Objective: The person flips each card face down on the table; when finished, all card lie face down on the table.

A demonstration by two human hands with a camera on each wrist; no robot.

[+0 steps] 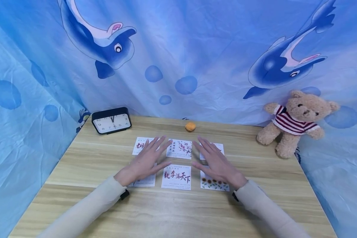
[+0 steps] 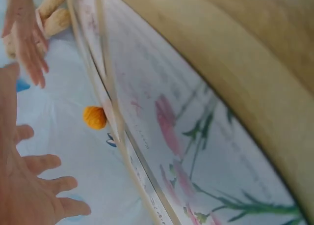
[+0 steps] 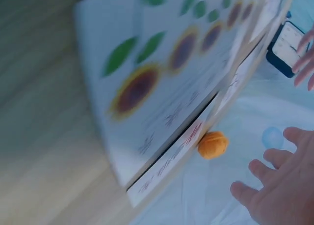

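Observation:
Several white printed cards lie in two rows on the wooden table. My left hand (image 1: 144, 162), fingers spread, is over the back left card (image 1: 138, 146) and the front left card (image 1: 148, 180), which shows pink flowers (image 2: 169, 124) in the left wrist view. My right hand (image 1: 219, 164), also spread, partly covers the back right card (image 1: 220, 148) and the front right sunflower card (image 1: 215, 184). Between the hands lie a blossom-branch card (image 1: 180, 149) and a card with red characters (image 1: 176, 182). Neither hand grips anything; contact with the cards cannot be made out.
Behind the cards sits a small orange ball (image 1: 190, 126). A black-framed clock (image 1: 112, 121) stands at the back left of the table (image 1: 172, 215). At the back right, a teddy bear (image 1: 294, 122) in a striped shirt leans against the blue dolphin-print curtain (image 1: 214, 62).

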